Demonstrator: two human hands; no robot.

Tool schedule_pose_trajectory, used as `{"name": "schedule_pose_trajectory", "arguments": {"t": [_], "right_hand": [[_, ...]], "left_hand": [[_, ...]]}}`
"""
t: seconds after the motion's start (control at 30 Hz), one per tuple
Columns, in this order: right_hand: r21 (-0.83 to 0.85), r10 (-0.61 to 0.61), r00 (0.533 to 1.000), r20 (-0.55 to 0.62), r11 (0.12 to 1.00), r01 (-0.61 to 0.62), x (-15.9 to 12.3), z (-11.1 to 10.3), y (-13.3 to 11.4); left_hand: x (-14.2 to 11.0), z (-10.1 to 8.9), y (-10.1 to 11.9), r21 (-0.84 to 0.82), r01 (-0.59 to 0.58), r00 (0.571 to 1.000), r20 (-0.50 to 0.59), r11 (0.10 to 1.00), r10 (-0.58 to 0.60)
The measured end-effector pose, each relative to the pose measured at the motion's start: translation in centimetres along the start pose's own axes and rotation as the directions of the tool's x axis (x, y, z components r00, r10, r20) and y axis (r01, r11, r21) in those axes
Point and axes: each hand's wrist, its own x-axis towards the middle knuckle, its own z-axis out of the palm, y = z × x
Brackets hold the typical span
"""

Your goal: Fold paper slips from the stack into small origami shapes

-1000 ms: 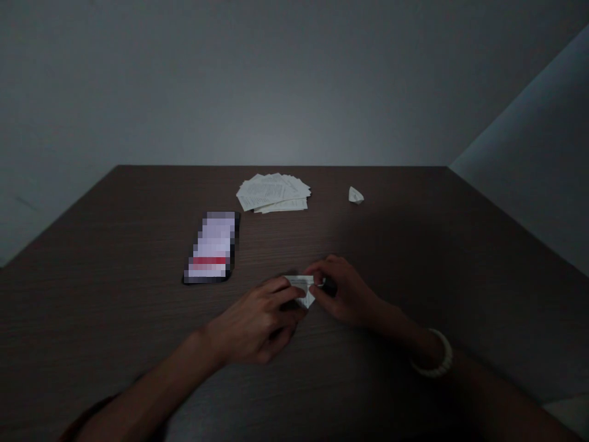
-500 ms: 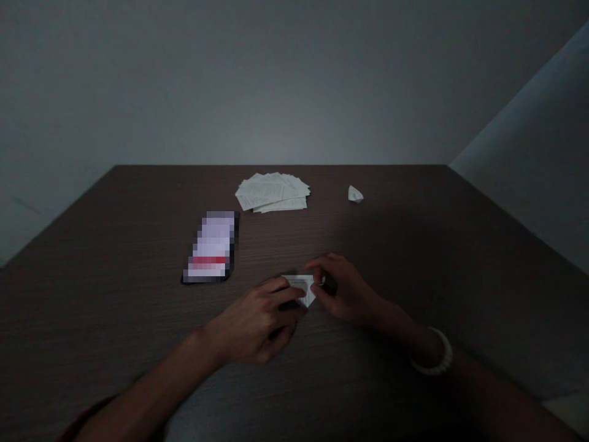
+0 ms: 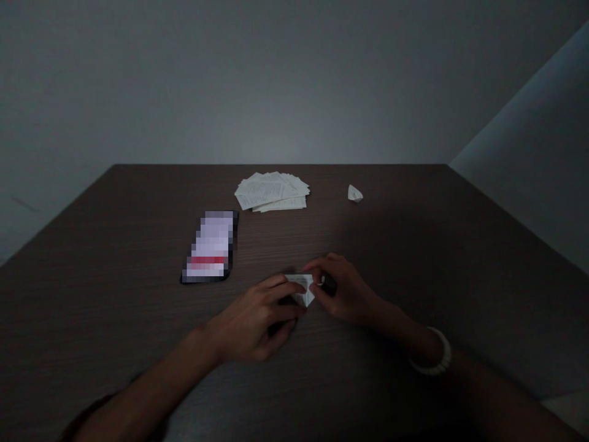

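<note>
A small folded piece of printed paper (image 3: 302,296) is between my two hands, low over the near middle of the table. My left hand (image 3: 260,322) grips it from the left, with fingers lying across its face and covering part of it. On the other side, my right hand (image 3: 343,288) pinches the paper's right corner between thumb and fingers. The paper comes to a point at its lower edge. A pale beaded bracelet (image 3: 437,356) circles my right wrist.
Fanned-out printed paper sheets (image 3: 273,191) lie in a pile toward the back of the brown table (image 3: 138,202). Right of them sits a small folded paper piece (image 3: 354,194). A phone (image 3: 211,245) with a lit, blurred screen rests left of my hands. A grey wall (image 3: 276,80) stands behind.
Both hands keep nearly the same pose on the paper. The paper and the fingers have shifted only very slightly.
</note>
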Motion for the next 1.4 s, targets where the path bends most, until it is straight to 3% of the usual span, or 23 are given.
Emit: {"name": "schedule_pose_trajectory", "arguments": {"t": [0.27, 0.6, 0.8, 1.0, 1.1, 1.2, 1.3, 1.4], "right_hand": [[-0.016, 0.004, 1.000, 0.014, 1.000, -0.004, 0.1, -0.1, 0.1], [-0.009, -0.029, 1.000, -0.002, 1.000, 0.029, 0.1, 0.0, 0.2], [-0.037, -0.019, 0.999, -0.030, 0.999, 0.018, -0.1, 0.1, 0.0], [-0.194, -0.147, 0.989, -0.011, 0.971, 0.142, -0.8, -1.6, 0.1], [-0.274, -0.228, 0.963, 0.142, 0.926, 0.260, -1.5, -2.8, -0.4], [-0.272, -0.279, 0.899, 0.339, 0.885, 0.377, -2.1, -3.2, -1.2], [-0.300, -0.251, 0.869, 0.426, 0.867, 0.398, -2.4, -2.8, -1.9], [-0.321, -0.221, 0.871, 0.438, 0.867, 0.381, -2.4, -2.4, -1.9]], "left_hand": [[0.2, 0.4, -0.7, -0.077, 0.029, 0.998, -0.060, 0.997, -0.034], [-0.1, 0.6, -0.5, 0.110, -0.026, 0.998, 0.055, 0.994, 0.020], [0.0, 0.6, -0.3, 0.132, -0.049, 0.999, 0.018, 0.990, 0.047], [-0.1, 0.7, -0.5, 0.083, -0.040, 0.999, -0.006, 0.996, 0.041], [-0.1, 0.7, -0.5, 0.072, -0.033, 0.999, -0.002, 0.997, 0.033], [-0.1, 0.7, -0.5, 0.055, -0.034, 0.999, -0.011, 0.998, 0.035], [0.0, 0.7, -0.6, 0.048, -0.038, 0.999, -0.010, 0.998, 0.038], [-0.1, 0.7, -0.6, 0.065, -0.034, 0.999, -0.006, 0.997, 0.034]]}}
